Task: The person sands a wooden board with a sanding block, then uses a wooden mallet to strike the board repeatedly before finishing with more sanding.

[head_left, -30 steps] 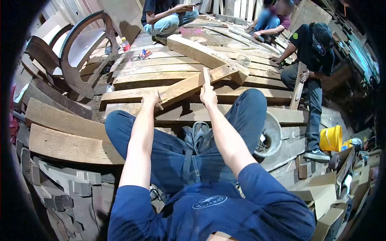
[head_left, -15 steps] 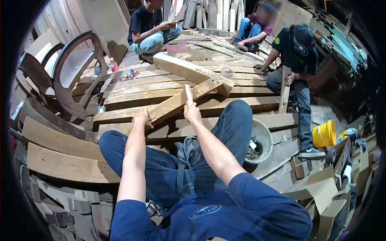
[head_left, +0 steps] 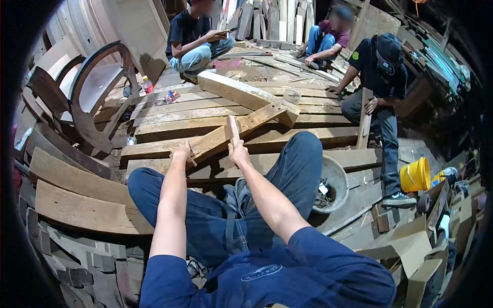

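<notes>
While the person sits with both denim-clad knees raised, the left hand (head_left: 181, 152) rests on the lower end of a long pale wooden beam (head_left: 226, 134) that slants up and to the right across a floor of weathered curved planks (head_left: 169, 110). Fingers curl down over the beam's near edge; whether they clamp it cannot be told. Right hand (head_left: 237, 150) is closed around the base of a short flat wooden stick (head_left: 233, 130), held upright against the beam's side, fingers pressed together around it.

Against half a second ago: stick and right hand sit slightly lower and further left along the beam; left hand barely shifted. A second ago the stick stood higher and more to the right. View has tilted between frames, so part of that is head motion.

Beam's upper end touches a thicker squared timber block (head_left: 246, 95) lying crosswise. Grey round basin (head_left: 339, 177) sits just beside the right knee. Yellow plastic bucket (head_left: 416, 174) stands well apart, at right. Co-worker in dark shirt (head_left: 380, 66) crouches nearby, one hand on an upright narrow board (head_left: 364, 118). Two more seated people at the back. Dark curved wooden frame (head_left: 87, 97) leans at left.
</notes>
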Motion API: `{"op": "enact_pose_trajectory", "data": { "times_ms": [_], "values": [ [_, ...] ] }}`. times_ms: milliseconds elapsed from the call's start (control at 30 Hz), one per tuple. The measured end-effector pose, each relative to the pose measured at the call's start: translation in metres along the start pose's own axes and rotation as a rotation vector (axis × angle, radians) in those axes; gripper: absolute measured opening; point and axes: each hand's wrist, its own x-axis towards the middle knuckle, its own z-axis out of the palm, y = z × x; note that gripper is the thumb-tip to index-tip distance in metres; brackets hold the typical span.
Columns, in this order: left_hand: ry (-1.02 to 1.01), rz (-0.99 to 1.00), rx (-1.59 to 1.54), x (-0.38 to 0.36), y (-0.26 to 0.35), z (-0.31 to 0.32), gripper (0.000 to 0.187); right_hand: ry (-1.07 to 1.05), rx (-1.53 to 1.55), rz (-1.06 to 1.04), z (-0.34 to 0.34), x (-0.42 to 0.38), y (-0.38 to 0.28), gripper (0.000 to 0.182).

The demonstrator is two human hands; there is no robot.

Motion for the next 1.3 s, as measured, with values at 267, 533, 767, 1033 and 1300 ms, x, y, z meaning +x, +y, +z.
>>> {"op": "enact_pose_trajectory", "data": {
  "times_ms": [267,533,767,1033,1300],
  "values": [
    [-0.056,-0.014,-0.011,0.005,0.002,-0.004,0.134,-0.041,0.006,0.032,-0.002,0.002,-0.003,0.053],
    [-0.023,-0.010,0.044,0.003,0.002,0.000,0.143,-0.044,0.064,0.045,0.000,0.005,0.000,0.053],
    [-0.072,-0.020,0.032,0.001,0.004,-0.005,0.145,0.035,0.027,-0.027,0.004,0.004,0.003,0.051],
    [-0.061,-0.045,-0.102,0.001,0.004,-0.003,0.139,-0.026,0.017,0.003,0.009,0.013,0.010,0.053],
    [0.023,0.054,-0.056,-0.012,0.003,-0.010,0.121,-0.015,-0.042,-0.080,0.004,-0.005,0.010,0.042]
  ]
}}
